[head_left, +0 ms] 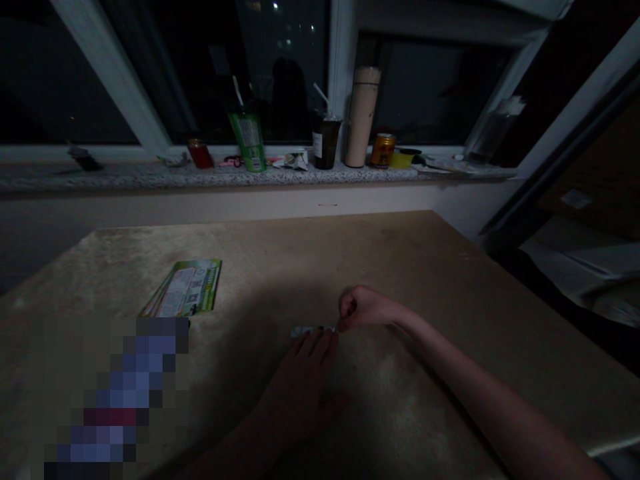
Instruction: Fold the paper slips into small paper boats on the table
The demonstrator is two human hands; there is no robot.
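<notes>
In the head view a small pale, light-greenish strip (301,331) lies on the wooden table (390,253). Flat across its near edge rests my left hand (303,373), fingers stretched out, covering part of it. My right hand (361,308) is closed in a pinch just beyond the strip's right end, its fingertips low at the tabletop. What those fingertips hold is too small and dark to make out. A fanned stack of green and white printed cards (187,290) lies farther left.
A pixelated blue, elongated shape (135,380) lies at the front left. Along the windowsill (165,177) stand a red jar (201,154), a green drink pouch (249,141), a dark cup with a straw (325,143), a tall pinkish flask (362,117) and an orange can (383,151).
</notes>
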